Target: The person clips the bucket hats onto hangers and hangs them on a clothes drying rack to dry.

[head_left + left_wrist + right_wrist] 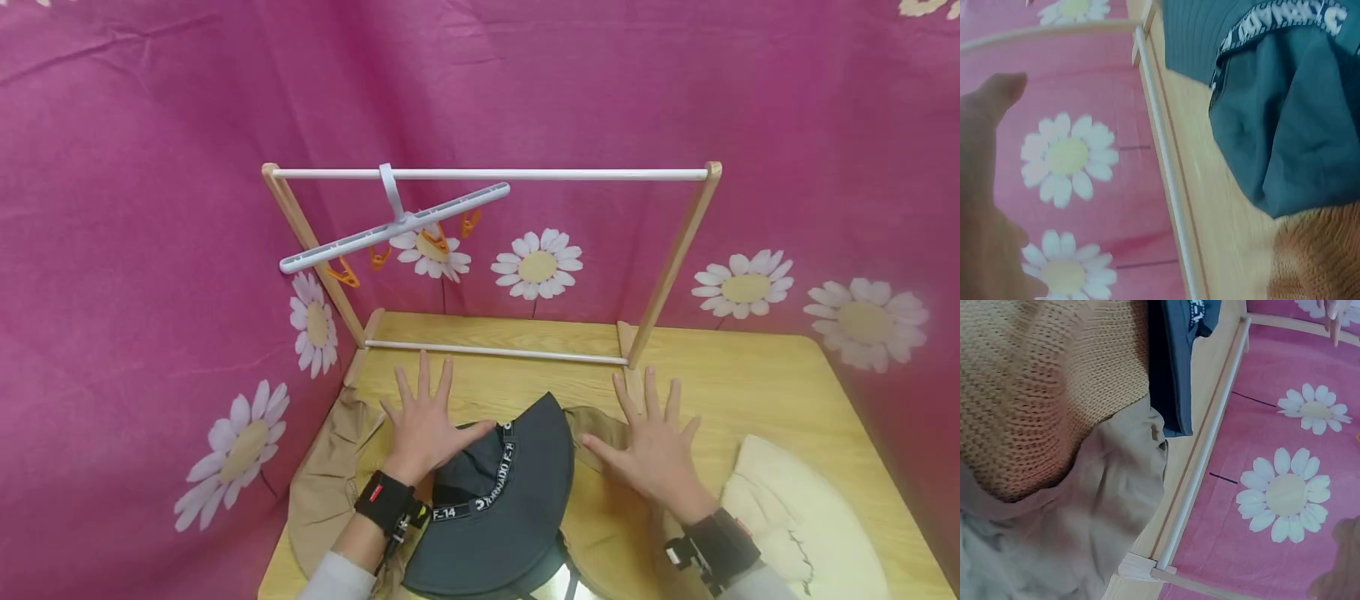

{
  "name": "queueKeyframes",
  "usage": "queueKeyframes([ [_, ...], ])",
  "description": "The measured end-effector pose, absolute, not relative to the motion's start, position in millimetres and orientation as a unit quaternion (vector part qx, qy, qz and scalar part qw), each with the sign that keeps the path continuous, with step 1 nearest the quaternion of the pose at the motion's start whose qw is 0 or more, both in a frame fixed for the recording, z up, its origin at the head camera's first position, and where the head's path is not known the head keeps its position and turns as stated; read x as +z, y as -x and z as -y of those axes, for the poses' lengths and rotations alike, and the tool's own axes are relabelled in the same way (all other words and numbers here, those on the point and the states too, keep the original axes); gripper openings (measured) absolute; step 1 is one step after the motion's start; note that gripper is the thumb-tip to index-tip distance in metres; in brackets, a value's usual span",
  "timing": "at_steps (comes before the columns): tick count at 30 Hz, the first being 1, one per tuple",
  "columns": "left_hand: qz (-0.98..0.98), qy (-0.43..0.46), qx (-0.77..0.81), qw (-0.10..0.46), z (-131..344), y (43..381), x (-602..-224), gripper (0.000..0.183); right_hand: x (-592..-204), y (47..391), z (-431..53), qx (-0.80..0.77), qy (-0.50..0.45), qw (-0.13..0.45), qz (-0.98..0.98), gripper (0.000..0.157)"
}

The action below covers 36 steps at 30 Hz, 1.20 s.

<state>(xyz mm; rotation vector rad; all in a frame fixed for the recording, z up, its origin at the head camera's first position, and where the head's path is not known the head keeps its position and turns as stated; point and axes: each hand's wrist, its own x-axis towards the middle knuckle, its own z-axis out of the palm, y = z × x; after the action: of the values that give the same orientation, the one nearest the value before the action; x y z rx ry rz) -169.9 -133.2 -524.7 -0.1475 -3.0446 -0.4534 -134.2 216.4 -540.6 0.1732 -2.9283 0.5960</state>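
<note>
The left hand and right hand spread their fingers wide, holding nothing. The dark hat lies between them, near the left thumb; the hanger is past the left fingertips. Probably just getting ready; grabbing the hat needs curled fingers.

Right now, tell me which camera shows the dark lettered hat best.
The head view, because the dark lettered hat shows its wide brim and readable lettering there. The left wrist view catches part, cut off by the frame; the right wrist view, just a narrow section near the top.
</note>
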Motion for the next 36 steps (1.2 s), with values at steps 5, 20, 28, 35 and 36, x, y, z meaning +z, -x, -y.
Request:
queueKeyframes([
  [5, 0.980, 0.016, -0.192, 0.042, 149.9, 188.4, -520.2, 0.125, -539.5, 144.5, -218.4, 0.218, -0.040, 0.089, 0.971, 0.104],
  [20, 0.943, -0.011, -0.304, 0.132, 190.2, 241.9, -525.6, 0.122, -544.6, 176.4, -229.4, 0.261, -0.016, 0.160, 0.952, 0.098],
  [28, 0.902, -0.054, -0.386, 0.188, 212.1, 262.7, -521.4, 0.115, -550.1, 197.8, -235.7, 0.331, -0.011, 0.207, 0.921, 0.103],
  [35, 0.891, -0.086, -0.392, 0.214, 233.0, 286.3, -513.1, 0.112, -543.6, 219.2, -239.4, 0.368, -0.001, 0.215, 0.904, 0.101],
  [36, 0.891, -0.088, -0.387, 0.220, 235.8, 290.0, -512.3, 0.109, -543.1, 222.4, -239.5, 0.368, 0.002, 0.213, 0.905, 0.101],
])
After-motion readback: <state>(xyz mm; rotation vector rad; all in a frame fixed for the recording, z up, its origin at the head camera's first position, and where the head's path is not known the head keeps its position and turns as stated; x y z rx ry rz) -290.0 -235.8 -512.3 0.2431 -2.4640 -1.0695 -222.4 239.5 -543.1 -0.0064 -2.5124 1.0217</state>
